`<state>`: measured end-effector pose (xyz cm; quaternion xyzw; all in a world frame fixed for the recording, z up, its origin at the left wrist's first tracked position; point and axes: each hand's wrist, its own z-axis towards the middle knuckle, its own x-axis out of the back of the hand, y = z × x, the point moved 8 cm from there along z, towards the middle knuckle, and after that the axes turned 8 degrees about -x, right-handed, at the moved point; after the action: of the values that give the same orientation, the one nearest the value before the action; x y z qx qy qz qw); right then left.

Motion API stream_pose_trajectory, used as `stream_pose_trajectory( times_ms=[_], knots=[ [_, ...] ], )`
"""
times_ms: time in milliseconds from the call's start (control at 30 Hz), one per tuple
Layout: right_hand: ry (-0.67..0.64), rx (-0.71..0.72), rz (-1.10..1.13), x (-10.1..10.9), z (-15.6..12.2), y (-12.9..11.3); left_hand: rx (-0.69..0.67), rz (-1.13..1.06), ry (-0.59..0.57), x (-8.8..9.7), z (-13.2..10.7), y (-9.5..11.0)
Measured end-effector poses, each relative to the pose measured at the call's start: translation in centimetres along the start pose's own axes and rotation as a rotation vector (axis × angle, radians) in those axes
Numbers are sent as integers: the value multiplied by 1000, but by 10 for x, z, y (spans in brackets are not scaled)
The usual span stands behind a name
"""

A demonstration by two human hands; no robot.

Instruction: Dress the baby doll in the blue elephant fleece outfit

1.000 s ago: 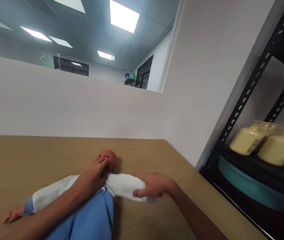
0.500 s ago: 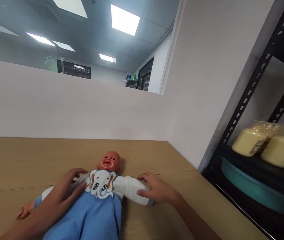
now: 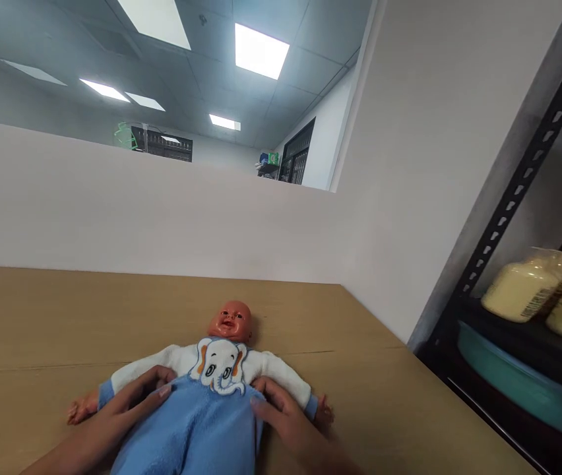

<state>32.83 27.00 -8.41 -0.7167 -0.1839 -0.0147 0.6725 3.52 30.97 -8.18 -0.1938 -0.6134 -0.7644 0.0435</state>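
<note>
A baby doll (image 3: pixel 196 422) lies on its back on the tabletop, its head toward the wall and both arms spread. It wears a blue and white outfit with an elephant face (image 3: pixel 221 366) on the chest. My left hand (image 3: pixel 137 402) holds the doll's side below the armpit, thumb on the blue cloth and fingers bent at the flank. On the other flank, my right hand (image 3: pixel 285 415) grips the blue cloth between thumb and curled fingers, just under the white sleeve. The doll's lower legs are outside the picture.
The wooden table (image 3: pixel 63 316) meets a white wall (image 3: pixel 187 224) at the back. A black metal shelf (image 3: pixel 501 224) stands at the right with wrapped yellow bottles (image 3: pixel 518 290) and a teal basin (image 3: pixel 518 376). Ceiling lights show through the opening above the wall.
My right hand has moved left from the doll's sleeve to its side. My left hand has shifted from the shoulder down to the flank. The doll's arms now lie spread; the view has turned slightly left.
</note>
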Motion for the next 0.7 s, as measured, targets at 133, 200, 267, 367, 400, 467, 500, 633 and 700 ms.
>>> stream_pose_trajectory(
  times_ms=[133, 200, 267, 367, 400, 467, 500, 633, 700],
  knots=[
    [70, -31, 35, 10, 7, 9, 107, -5, 126, 8, -3, -11],
    [31, -25, 54, 5, 10, 14, 147, -25, 191, 9, -5, -18],
    [-48, -20, 83, -1, 11, 18, 121, -84, 167, 3, -1, -22],
    [38, 53, 7, 6, 4, 12, 19, -139, 51, -11, 8, -18],
    [126, 96, -67, 14, 0, 6, -10, -127, 15, -15, 10, -16],
    [309, 172, -277, 30, -9, -6, -58, -53, -26, -19, 11, -11],
    [385, 196, -389, 39, -12, -10, -74, 0, -41, -20, 11, -9],
    [581, 252, -708, 80, -19, -6, -180, 267, 12, -14, 7, -5],
    [487, 232, -804, 95, -15, 8, -269, 391, 85, -7, 4, 1]
  ],
)
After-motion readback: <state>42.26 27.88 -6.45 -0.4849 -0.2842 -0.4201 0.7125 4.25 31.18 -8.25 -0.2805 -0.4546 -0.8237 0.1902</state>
